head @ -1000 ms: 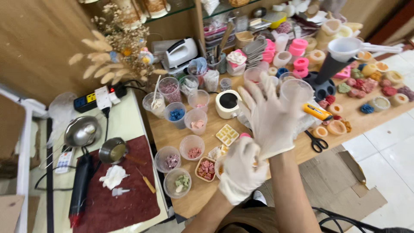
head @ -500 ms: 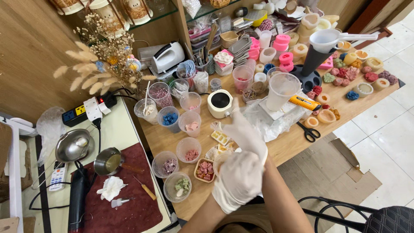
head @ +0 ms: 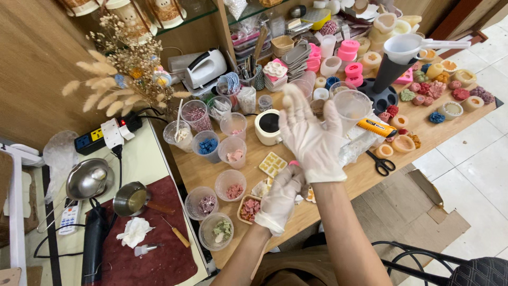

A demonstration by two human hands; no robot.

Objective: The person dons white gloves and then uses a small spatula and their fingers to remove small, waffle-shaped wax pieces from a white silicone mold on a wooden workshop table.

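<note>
— What is different from half a second ago?
— The right hand point(head: 312, 135) has lifted and now spreads open, fingers pointing up and away. The left hand point(head: 281, 197) has dropped under it and pinches the cuff of the white glove point(head: 332, 170) at the right wrist.
— How many things do you count?
— Two gloves, one on each hand. On the counter point(head: 365, 177) near them: one pair of scissors point(head: 382, 162), one yellow mould tray point(head: 273, 163).
— How does the glove lie?
— Its long axis runs from wrist to fingertips, above the counter.

Wooden wall point(head: 37, 63), glass shelf point(head: 185, 18), pale tiled floor point(head: 476, 180)
</note>
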